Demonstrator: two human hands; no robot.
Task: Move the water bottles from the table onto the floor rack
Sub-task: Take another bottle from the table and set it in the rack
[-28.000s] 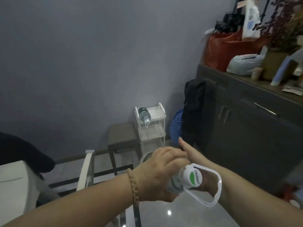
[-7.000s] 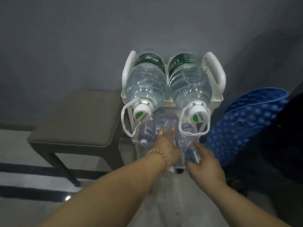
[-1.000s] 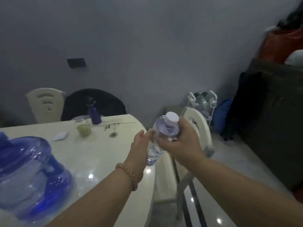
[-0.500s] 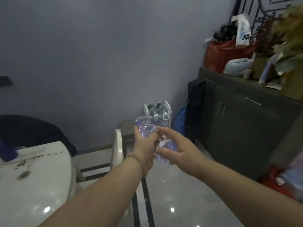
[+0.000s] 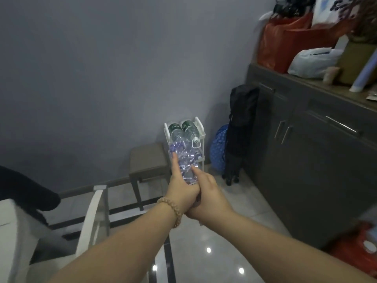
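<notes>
With the table now behind me and the rack point(image 5: 184, 137) at twelve o'clock, I am carrying a small bottle point(image 5: 186, 167) toward it, left hand point(image 5: 182, 190) and right hand point(image 5: 206, 198) both closed around it.

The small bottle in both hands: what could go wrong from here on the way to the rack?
1. The small bottle is pinched between the left hand and right hand; it might slip onto the glossy floor.
2. The rack already carries two large bottles on top, so a nudge might roll them.
</notes>
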